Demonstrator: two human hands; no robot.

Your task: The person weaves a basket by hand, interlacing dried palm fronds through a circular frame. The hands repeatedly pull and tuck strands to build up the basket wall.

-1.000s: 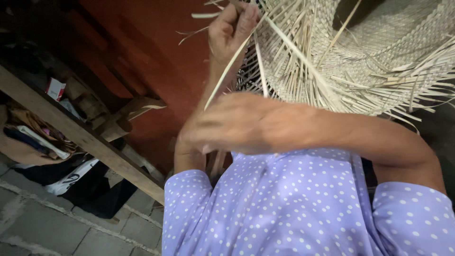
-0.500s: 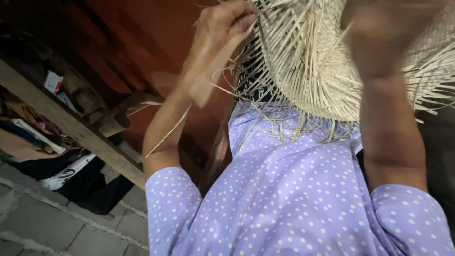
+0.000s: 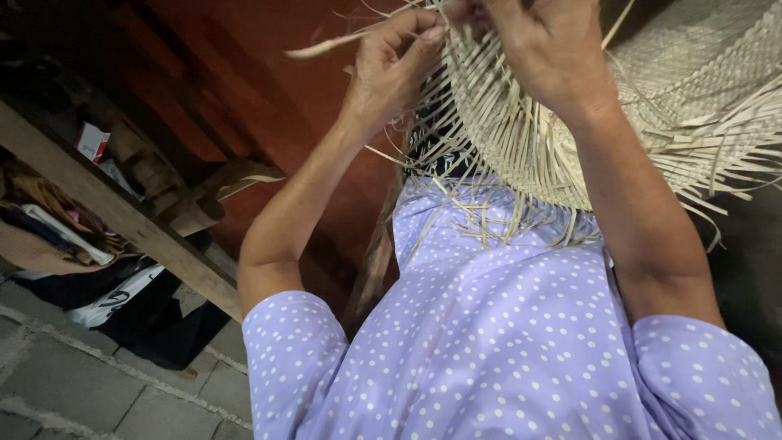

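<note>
Weaving step at rim of straw hat [image 3: 521,122], held up before chest: left hand [image 3: 391,69] pinches a loose strand [image 3: 326,46], right hand [image 3: 542,45] clamps adjacent strips; next likely tucking strand under

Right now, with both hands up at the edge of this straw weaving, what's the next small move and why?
Probably tuck the loose strip pinched by the left hand under the neighbouring strands: it sticks out free to the side while the right hand grips the woven straw piece beside it.

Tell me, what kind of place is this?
Probably a home weaving workshop: a half-woven pale straw hat in both hands, a rough wooden beam with clutter behind it, a grey paved floor.
</note>
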